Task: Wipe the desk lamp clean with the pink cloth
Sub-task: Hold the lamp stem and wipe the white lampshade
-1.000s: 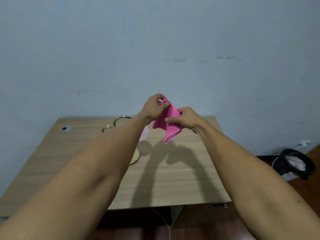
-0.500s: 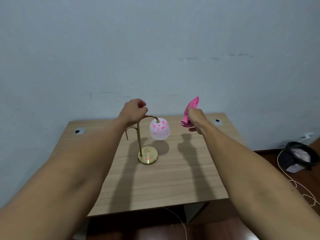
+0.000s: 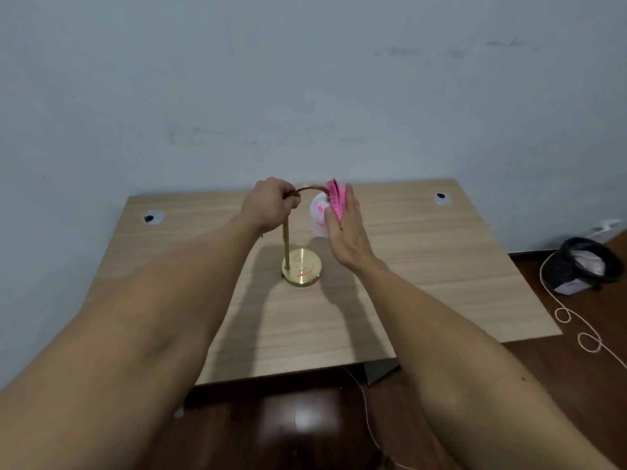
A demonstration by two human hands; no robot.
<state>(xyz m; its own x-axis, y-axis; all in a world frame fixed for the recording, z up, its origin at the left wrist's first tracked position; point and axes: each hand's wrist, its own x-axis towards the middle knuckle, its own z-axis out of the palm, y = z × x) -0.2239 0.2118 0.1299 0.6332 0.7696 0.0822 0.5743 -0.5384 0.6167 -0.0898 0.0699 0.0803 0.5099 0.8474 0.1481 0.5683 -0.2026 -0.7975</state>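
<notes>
The left hand [image 3: 269, 205] has its fingers closed around the brass desk lamp [image 3: 287, 242] at its arched neck; the right hand [image 3: 346, 228] holds the pink cloth [image 3: 336, 197] flat against the white shade [image 3: 318, 215].

A light wood-grain desk [image 3: 424, 283] stood against the wall. Near its middle rested the round brass base [image 3: 301, 267] of the desk lamp, marked with pink scribbles. Two cable grommets sat in the far corners, one [image 3: 153, 217] at ten o'clock from the base, the other [image 3: 441, 198] at two o'clock.

Lamp [image 3: 301, 266] on desk [image 3: 424, 266]
</notes>
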